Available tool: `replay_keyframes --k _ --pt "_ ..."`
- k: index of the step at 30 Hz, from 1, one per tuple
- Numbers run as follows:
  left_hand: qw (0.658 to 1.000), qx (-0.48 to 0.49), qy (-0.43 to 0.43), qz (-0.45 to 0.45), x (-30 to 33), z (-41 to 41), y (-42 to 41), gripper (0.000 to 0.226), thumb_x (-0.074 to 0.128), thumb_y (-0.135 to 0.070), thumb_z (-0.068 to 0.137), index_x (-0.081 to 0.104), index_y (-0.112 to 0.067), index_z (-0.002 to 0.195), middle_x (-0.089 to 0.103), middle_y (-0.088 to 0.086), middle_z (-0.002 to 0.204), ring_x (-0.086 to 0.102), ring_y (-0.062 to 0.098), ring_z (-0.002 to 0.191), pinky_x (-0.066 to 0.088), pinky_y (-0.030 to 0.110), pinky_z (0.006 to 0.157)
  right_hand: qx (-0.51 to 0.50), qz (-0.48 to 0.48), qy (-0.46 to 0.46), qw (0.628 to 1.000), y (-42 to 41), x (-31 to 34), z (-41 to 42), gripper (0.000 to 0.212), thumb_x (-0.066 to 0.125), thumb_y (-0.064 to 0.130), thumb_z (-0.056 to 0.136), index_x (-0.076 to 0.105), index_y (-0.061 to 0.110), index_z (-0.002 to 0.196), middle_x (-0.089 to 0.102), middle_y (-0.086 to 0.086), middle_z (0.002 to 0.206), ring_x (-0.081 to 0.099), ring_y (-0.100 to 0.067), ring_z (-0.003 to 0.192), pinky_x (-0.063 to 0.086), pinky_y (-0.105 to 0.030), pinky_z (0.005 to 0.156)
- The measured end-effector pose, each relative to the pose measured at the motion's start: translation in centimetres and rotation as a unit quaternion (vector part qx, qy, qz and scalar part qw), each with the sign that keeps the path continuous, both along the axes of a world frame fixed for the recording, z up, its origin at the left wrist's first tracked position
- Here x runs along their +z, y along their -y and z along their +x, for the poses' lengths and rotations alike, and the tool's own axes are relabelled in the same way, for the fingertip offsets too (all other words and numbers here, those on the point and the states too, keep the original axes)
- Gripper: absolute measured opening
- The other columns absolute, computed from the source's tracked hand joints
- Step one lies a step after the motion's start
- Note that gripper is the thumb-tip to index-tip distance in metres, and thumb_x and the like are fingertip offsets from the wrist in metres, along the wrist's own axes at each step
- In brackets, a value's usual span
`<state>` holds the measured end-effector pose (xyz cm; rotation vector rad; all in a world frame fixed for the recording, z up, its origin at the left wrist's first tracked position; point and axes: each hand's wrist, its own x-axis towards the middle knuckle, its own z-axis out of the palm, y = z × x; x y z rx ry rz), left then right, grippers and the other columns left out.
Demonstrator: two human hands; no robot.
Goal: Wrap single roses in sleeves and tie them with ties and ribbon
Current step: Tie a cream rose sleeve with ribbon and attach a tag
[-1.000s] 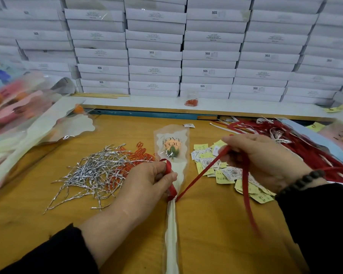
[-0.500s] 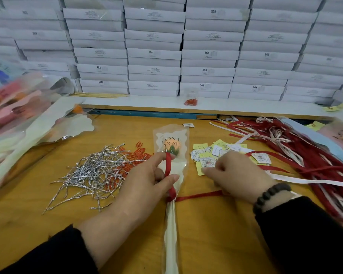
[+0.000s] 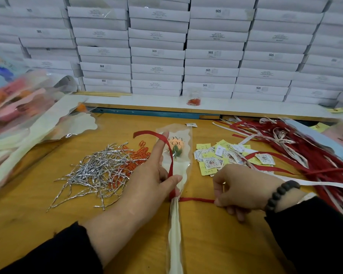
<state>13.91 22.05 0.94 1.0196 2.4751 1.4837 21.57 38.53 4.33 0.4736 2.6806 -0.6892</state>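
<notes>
At the far-left edge of the yellow wooden table (image 3: 48, 230) lies a blurred heap of finished sleeved flowers (image 3: 18, 107), pink, orange & cream wraps fanned toward the middle. Next, left of centre: a loose pile of silver twist ties (image 3: 95, 173), w/ orange paper clips (image 3: 137, 157) just beside it on the far side. The left hand (image 3: 147, 182) sits over the near-right fringe of that pile; index finger straight, pointing away, thumb pressing the red ribbon (image 3: 171, 161) onto the neck of the clear-and-cream printed sleeve (image 3: 181, 155). Ribbon loops up over the fingertip & curls left. Inside the sleeve, an orange rose (image 3: 175, 148), mid-table, stem end running to the near edge; the finger and ribbon cover part of the sleeve's left side. Ribbon's other tail runs flat to the right, where the right hand (image 3: 243, 190) pinches it, fingers curled, bead bracelet at the wrist. Hands are apart, sleeve between them. Beyond the right hand: scattered yellow & white paper tags (image 3: 222, 157). Right edge: a tangle of red and white ribbons (image 3: 308, 149), reaching close to the right forearm. Along the far edge, a wall of stacked white flat boxes (image 3: 186, 46) on a white ledge, w/ a small bag of orange clips (image 3: 194, 99) in front.
</notes>
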Motion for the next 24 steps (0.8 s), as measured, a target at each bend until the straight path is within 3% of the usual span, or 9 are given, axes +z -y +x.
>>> replay_keyframes --k 2,6,8,11,13,16,20,22,24 --pt "1.0 0.006 0.016 0.005 -0.1 -0.1 -0.1 0.094 0.063 -0.018 0.087 -0.004 -0.049 0.145 0.065 -0.004 0.058 0.067 0.006 0.088 0.049 0.035 0.094 -0.003 0.011 -0.023 1.0 0.2 0.1 -0.1 0.015 0.056 0.013 0.091 0.053 0.013 0.076 0.059 0.004 0.058 0.057 -0.01 0.047 0.044 -0.015 0.042" --pt "1.0 0.015 0.011 -0.01 -0.2 -0.2 -0.2 0.095 0.065 -0.021 0.086 -0.005 -0.051 0.144 0.07 0.007 0.07 0.068 0.013 0.073 0.052 0.029 0.087 -0.02 0.049 -0.202 0.978 0.3 0.4 -0.3 0.016 0.058 0.011 0.087 0.058 0.018 0.073 0.06 0.004 0.076 0.056 -0.008 0.07 0.043 -0.016 0.057" --pt "1.0 0.013 0.005 -0.012 -0.2 -0.2 -0.2 0.095 0.065 -0.02 0.086 -0.005 -0.051 0.144 0.07 0.004 0.068 0.067 0.012 0.071 0.052 0.029 0.085 -0.077 -0.125 -0.292 0.945 0.8 0.1 -0.6 0.007 0.067 0.006 0.081 0.064 0.009 0.075 0.069 -0.007 0.079 0.063 -0.014 0.073 0.051 -0.02 0.062" --pt "1.0 0.008 -0.007 -0.015 -0.3 -0.2 -0.1 0.094 0.065 -0.02 0.086 -0.003 -0.053 0.141 0.07 0.001 0.066 0.067 0.012 0.066 0.054 0.037 0.081 -0.143 -0.43 -0.333 0.827 2.4 -0.4 -0.9 0.006 0.067 -0.001 0.077 0.064 0.0 0.082 0.072 -0.015 0.084 0.069 -0.014 0.069 0.055 -0.017 0.063" --pt "1.0 0.005 -0.015 -0.018 -0.3 -0.3 -0.2 0.093 0.065 -0.023 0.086 -0.004 -0.057 0.139 0.068 -0.001 0.063 0.065 0.013 0.062 0.054 0.038 0.073 -0.149 -0.487 -0.339 0.791 2.9 -0.9 -1.3 0.007 0.066 0.002 0.079 0.066 0.002 0.085 0.072 -0.014 0.086 0.068 -0.014 0.066 0.057 -0.022 0.067" --pt "0.998 0.0 -0.045 -0.033 -0.3 -0.2 -0.1 0.089 0.063 -0.032 0.086 -0.004 -0.059 0.138 0.058 -0.015 0.053 0.055 0.003 0.053 0.05 0.026 0.06 -0.094 -0.416 -0.349 0.835 3.3 -1.2 -1.9 0.009 0.07 0.012 0.078 0.072 0.007 0.085 0.068 -0.01 0.076 0.062 -0.013 0.062 0.056 -0.026 0.068" --pt "0.996 -0.003 -0.075 -0.051 -0.3 -0.4 -0.2 0.086 0.067 -0.024 0.084 0.01 -0.06 0.138 0.069 -0.012 0.086 0.065 0.009 0.083 0.053 0.034 0.079 -0.02 -0.341 -0.363 0.867 4.1 -1.4 -2.2 0.005 0.069 0.007 0.08 0.072 0.003 0.08 0.07 -0.008 0.073 0.064 -0.009 0.062 0.053 -0.02 0.057" --pt "0.996 -0.021 -0.073 -0.052 -0.3 -0.6 -0.2 0.077 0.07 -0.023 0.081 0.023 -0.061 0.129 0.065 -0.016 0.065 0.063 0.005 0.067 0.052 0.028 0.069 -0.02 -0.329 -0.38 0.864 4.0 -1.6 -2.4 0.01 0.064 0.006 0.084 0.07 0.003 0.077 0.068 -0.003 0.069 0.058 -0.003 0.053 0.048 -0.017 0.053" --pt "0.998 -0.036 -0.045 -0.034 -0.4 -1.0 -0.1 0.052 0.074 -0.024 0.077 0.045 -0.046 0.113 0.065 -0.015 0.062 0.061 0.005 0.06 0.049 0.026 0.062 -0.03 -0.336 -0.374 0.864 3.8 -1.5 -2.4 0.016 0.058 0.01 0.089 0.069 0.002 0.08 0.068 0.0 0.074 0.054 -0.004 0.049 0.049 -0.019 0.053"
